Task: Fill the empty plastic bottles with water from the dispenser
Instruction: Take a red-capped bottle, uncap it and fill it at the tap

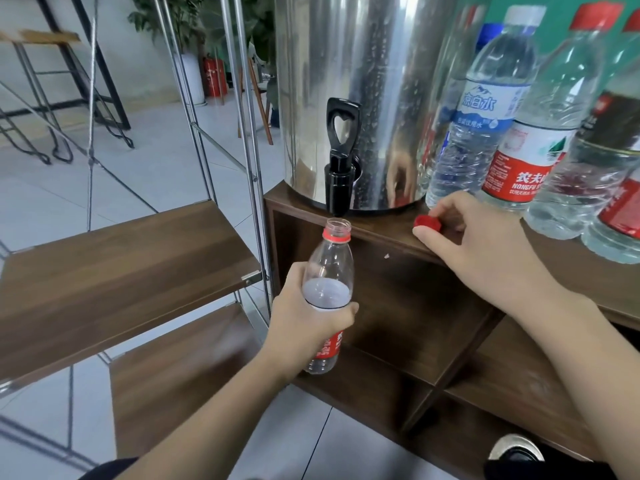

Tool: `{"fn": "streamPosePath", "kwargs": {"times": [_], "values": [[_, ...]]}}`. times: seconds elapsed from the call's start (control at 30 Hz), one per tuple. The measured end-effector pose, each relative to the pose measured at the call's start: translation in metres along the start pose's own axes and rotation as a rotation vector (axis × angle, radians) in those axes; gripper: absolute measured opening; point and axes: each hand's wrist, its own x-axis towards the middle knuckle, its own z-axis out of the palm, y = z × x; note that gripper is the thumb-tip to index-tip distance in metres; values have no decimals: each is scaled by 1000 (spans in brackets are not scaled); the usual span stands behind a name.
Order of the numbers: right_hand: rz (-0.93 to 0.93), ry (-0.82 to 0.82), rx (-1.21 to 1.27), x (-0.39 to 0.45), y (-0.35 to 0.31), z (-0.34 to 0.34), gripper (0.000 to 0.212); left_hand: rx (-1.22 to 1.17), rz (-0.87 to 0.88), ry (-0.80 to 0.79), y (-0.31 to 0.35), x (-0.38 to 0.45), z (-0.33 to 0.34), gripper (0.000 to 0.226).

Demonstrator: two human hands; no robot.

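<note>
I'm gripping the uncapped bottle [327, 299] in my left hand [304, 327], center frame, mouth just under the dispenser [363, 81] tap [341, 157]. Right hand [485, 244] is pinching the red cap [427, 223] on the cabinet top [388, 233]. No stream visible; bottle seems roughly half full, lever press still pending. Other bottles [485, 109] are waiting upper right.

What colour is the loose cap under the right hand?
Red: the cap held by the right hand, seen in the head view.

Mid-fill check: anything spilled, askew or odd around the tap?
Nothing spilled that I can see. The left hand holds the open bottle slightly tilted under the black spout, mouth lined up. The right hand holds the red cap at the cabinet edge. No water is visibly flowing.
</note>
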Motion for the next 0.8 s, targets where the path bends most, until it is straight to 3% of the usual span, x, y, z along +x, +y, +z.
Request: {"fn": "streamPosePath", "kwargs": {"times": [0.13, 0.4, 0.63, 0.8], "values": [[-46, 36, 28, 0, -17, -8, 24, -27, 34, 94, 2, -5, 6, 66], [-278, 160, 414, 19, -93, -28, 28, -26, 50, 120, 14, -6, 11, 67], [-330, 157, 287, 49, -122, -35, 13, -28, 86, 127, 17, -7, 12, 67], [-446, 235, 136, 53, -119, -29, 15, -22, 98, 135, 16, -6, 10, 63]]}}
